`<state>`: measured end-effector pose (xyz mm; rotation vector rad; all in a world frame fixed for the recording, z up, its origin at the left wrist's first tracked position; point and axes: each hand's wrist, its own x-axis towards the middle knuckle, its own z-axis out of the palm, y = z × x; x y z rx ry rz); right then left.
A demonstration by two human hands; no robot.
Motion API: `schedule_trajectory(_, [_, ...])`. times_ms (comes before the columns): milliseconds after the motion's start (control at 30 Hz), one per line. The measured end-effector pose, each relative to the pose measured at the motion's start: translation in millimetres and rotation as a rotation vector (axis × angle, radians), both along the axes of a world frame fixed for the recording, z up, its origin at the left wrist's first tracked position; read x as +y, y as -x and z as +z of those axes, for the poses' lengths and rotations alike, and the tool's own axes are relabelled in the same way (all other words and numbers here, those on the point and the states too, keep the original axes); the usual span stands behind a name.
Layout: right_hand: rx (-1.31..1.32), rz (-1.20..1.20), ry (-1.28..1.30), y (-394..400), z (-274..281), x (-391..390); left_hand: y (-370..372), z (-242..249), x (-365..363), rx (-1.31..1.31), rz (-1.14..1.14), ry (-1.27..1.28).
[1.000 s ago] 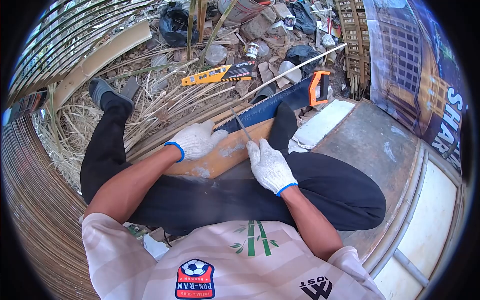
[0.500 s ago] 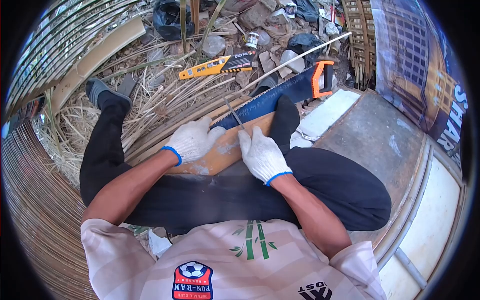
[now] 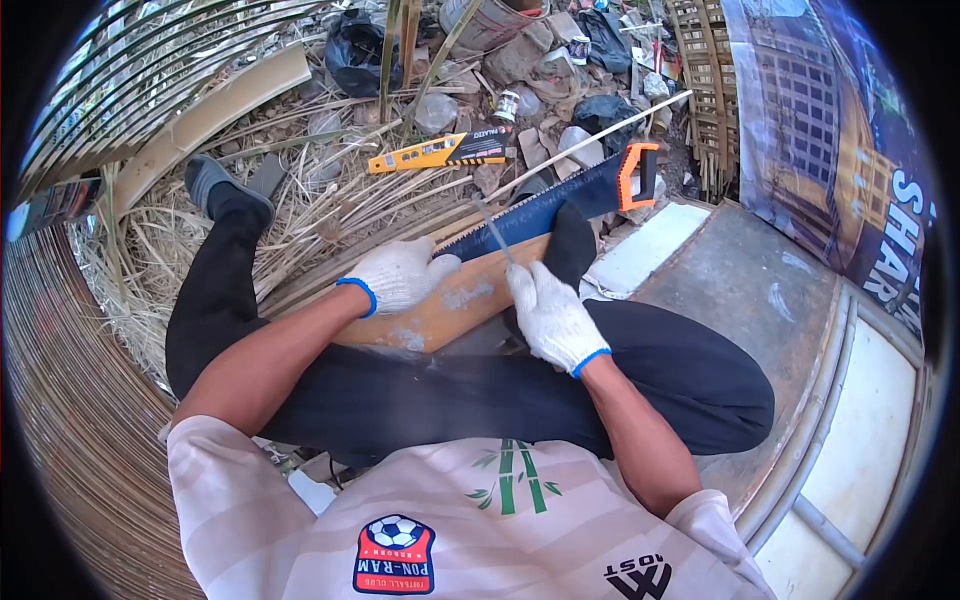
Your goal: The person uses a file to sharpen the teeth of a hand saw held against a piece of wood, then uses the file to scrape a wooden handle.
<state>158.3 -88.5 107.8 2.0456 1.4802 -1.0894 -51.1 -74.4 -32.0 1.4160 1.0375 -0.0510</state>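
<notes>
A hand saw with a dark blue blade (image 3: 572,196) and an orange and black handle (image 3: 637,178) lies against a worn wooden board (image 3: 462,294) across my lap, teeth facing away from me. My left hand (image 3: 398,278), in a white knit glove, is closed around the blade's narrow end and the board's edge. In my gloved right hand (image 3: 552,318) is a thin grey metal file (image 3: 497,236), slanting across the toothed edge, slightly blurred. My dark-socked foot (image 3: 571,245) presses against the blade near the handle.
A yellow and black saw sleeve (image 3: 440,151) lies on the dry straw beyond. Long bamboo strips run beside the board. A black plastic bag (image 3: 362,52), small can (image 3: 507,105) and rubble lie farther off. At right are a grey panel (image 3: 745,275) and a printed banner (image 3: 850,130).
My right hand has drawn back toward me and to the right, and the file has shifted along the blade toward the handle. My left hand keeps its grip; the view has tilted slightly.
</notes>
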Motion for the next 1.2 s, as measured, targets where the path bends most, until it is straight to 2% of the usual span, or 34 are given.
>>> schedule_trajectory(233, [-0.035,0.051,0.019,-2,-4,-22,0,-1,0,0.023,-0.015,0.008])
schedule_trajectory(533, [-0.039,-0.029,0.077,-1,-2,-20,-1,-2,1,0.01,-0.003,0.028])
schedule_trajectory(633, [0.007,0.074,0.034,0,3,-19,0,1,0,0.0,0.02,0.021])
schedule_trajectory(733, [0.005,0.021,0.018,-5,-7,-20,1,6,1,0.031,0.046,0.02])
schedule_trajectory(833, [-0.116,0.082,0.066,-3,-24,-20,-6,7,-6,0.039,0.041,0.003])
schedule_trajectory(933, [-0.077,0.129,-0.021,6,-38,-3,-2,1,-5,0.051,0.047,-0.042])
schedule_trajectory(967, [-0.091,0.088,0.051,8,-36,0,-2,1,-6,0.041,0.039,-0.038])
schedule_trajectory(1067, [0.039,0.164,-0.068,8,-50,6,-3,2,6,0.046,0.047,-0.08])
schedule_trajectory(1100, [-0.01,0.412,-0.025,12,-61,20,-3,4,-3,0.047,0.021,-0.074])
schedule_trajectory(1200, [0.039,0.197,-0.006,2,-60,27,0,8,-2,0.046,0.025,-0.059])
